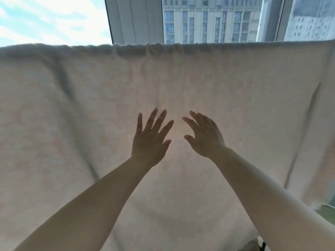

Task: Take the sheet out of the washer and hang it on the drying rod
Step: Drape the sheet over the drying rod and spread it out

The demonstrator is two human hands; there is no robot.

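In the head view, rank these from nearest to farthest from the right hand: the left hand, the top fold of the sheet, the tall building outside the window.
From the right hand:
1. The left hand, just beside it, both spread before the sheet.
2. The top fold of the sheet, above both hands.
3. The tall building, beyond the window glass, plainly farthest.

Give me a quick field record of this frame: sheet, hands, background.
sheet: pale sheet draped over a horizontal line across the frame, hanging down in soft folds; the rod itself is hidden under the fabric
top edge: bunched and wrinkled near the middle
left hand: left hand raised in front of the sheet, fingers spread straight, holding nothing
right hand: right hand raised beside it, fingers relaxed, holding nothing
contact: cannot tell whether fingertips touch the fabric
background: window with a building and sky beyond
task state: sheet hung
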